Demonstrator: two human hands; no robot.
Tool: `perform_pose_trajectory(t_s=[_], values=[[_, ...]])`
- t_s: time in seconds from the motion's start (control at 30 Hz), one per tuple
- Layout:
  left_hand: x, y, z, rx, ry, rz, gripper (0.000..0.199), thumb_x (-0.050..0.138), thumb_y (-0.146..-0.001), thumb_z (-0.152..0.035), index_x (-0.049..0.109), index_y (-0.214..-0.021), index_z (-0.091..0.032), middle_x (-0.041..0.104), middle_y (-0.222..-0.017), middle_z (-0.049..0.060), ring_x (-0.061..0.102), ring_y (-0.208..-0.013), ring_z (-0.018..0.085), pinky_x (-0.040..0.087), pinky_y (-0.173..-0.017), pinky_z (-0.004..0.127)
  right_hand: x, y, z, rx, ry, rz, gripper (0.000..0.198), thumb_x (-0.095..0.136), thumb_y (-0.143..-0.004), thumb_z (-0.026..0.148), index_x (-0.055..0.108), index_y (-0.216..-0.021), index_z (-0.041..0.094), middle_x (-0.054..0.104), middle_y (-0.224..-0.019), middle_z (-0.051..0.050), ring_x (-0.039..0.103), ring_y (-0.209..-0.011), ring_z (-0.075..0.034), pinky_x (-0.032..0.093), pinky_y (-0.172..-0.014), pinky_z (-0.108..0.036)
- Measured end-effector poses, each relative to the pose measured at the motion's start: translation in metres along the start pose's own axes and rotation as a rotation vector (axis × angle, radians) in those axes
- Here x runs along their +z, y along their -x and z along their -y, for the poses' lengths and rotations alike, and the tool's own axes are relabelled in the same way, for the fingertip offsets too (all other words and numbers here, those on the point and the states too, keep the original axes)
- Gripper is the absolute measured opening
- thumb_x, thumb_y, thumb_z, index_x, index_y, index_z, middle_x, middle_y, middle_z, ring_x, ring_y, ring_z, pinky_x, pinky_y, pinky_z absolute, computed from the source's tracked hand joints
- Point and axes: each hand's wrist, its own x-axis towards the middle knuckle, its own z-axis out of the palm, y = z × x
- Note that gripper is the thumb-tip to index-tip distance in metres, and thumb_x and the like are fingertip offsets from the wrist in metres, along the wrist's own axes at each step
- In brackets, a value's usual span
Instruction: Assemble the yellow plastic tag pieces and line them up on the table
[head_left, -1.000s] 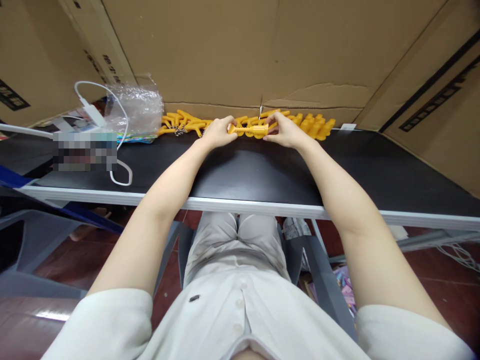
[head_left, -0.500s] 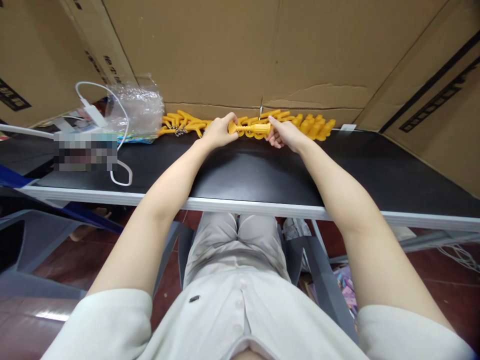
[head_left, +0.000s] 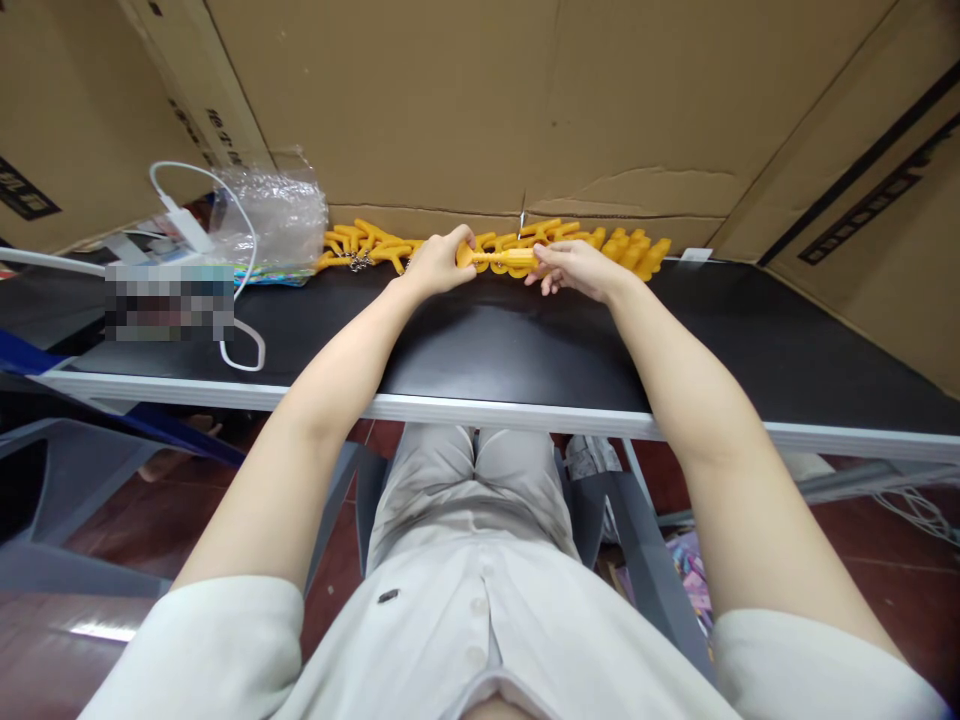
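Observation:
Between my hands lies a yellow plastic piece [head_left: 516,258] with a round flared end, a thin shaft and a thicker ribbed end, held roughly level. My left hand [head_left: 441,264] pinches the flared end between thumb and fingers. At the ribbed end, the thumb and forefinger of my right hand [head_left: 583,268] close on the tip, while its other fingers hang loosely curled. Just behind, a row of yellow Y-shaped pieces [head_left: 367,236] lies along the wall, some with small metal chains. Several yellow stubby pieces [head_left: 637,250] are grouped beyond my right hand, which partly hides them.
Cardboard walls [head_left: 480,110] enclose the back and sides of the black tabletop [head_left: 502,350]. A clear plastic bag [head_left: 277,215], a white cable [head_left: 251,225] and colourful packets [head_left: 281,278] sit at the left. A small white piece [head_left: 696,255] lies at the back right.
My right hand has turned over, knuckles now more on top, and its fingers have shifted on the ribbed end. My left hand and the piece stay nearly in place.

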Motion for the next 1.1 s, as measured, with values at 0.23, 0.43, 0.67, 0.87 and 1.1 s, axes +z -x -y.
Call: perform_pose_trajectory(t_s=[0.23, 0.43, 0.67, 0.87, 1.1], values=[[0.0, 0.002, -0.005, 0.012, 0.009, 0.004, 0.046, 0.072, -0.084, -0.024, 0.072, -0.13, -0.025, 0.079, -0.098, 0.006, 0.074, -0.1, 0.032, 0.058, -0.098, 0.044, 0.003, -0.015, -0.011, 0.035, 0.036, -0.046, 0.075, 0.062, -0.095, 0.096, 0.071, -0.095, 0.022, 0.061, -0.053, -0.003, 0.053, -0.039, -0.015, 0.046, -0.041, -0.028], [0.0, 0.001, -0.004, 0.01, 0.065, -0.011, 0.045, 0.074, -0.086, -0.024, 0.071, -0.13, -0.028, 0.079, -0.097, 0.006, 0.076, -0.103, 0.032, 0.059, -0.099, 0.045, 0.007, -0.021, -0.014, 0.039, 0.031, -0.061, 0.084, 0.051, -0.093, 0.104, 0.073, -0.092, 0.023, 0.051, -0.045, -0.001, 0.04, -0.034, -0.014, 0.038, -0.036, -0.029], [0.0, -0.002, -0.001, -0.029, 0.067, 0.016, 0.045, 0.077, -0.085, -0.021, 0.07, -0.129, -0.027, 0.077, -0.098, 0.006, 0.076, -0.107, 0.032, 0.056, -0.106, 0.048, -0.006, -0.009, -0.005, 0.034, 0.056, -0.021, 0.061, 0.077, -0.097, 0.083, 0.072, -0.098, 0.022, 0.076, -0.073, -0.005, 0.065, -0.049, -0.015, 0.048, -0.047, -0.026], [0.003, -0.003, 0.005, 0.009, 0.079, -0.01, 0.042, 0.075, -0.085, -0.024, 0.071, -0.126, -0.027, 0.075, -0.095, 0.004, 0.075, -0.105, 0.032, 0.057, -0.106, 0.048, -0.003, -0.004, -0.005, -0.138, 0.082, -0.076, 0.041, 0.099, -0.09, 0.046, 0.067, -0.093, 0.021, 0.078, -0.079, -0.003, 0.064, -0.055, -0.013, 0.051, -0.054, -0.024], [0.002, -0.001, -0.001, 0.027, 0.061, -0.016, 0.038, 0.075, -0.088, -0.025, 0.07, -0.126, -0.029, 0.078, -0.095, 0.005, 0.076, -0.1, 0.032, 0.058, -0.099, 0.045, -0.002, -0.017, -0.016, -0.074, 0.083, -0.107, 0.063, 0.07, -0.098, 0.087, 0.07, -0.095, 0.024, 0.067, -0.062, -0.004, 0.062, -0.05, -0.018, 0.055, -0.053, -0.031]])
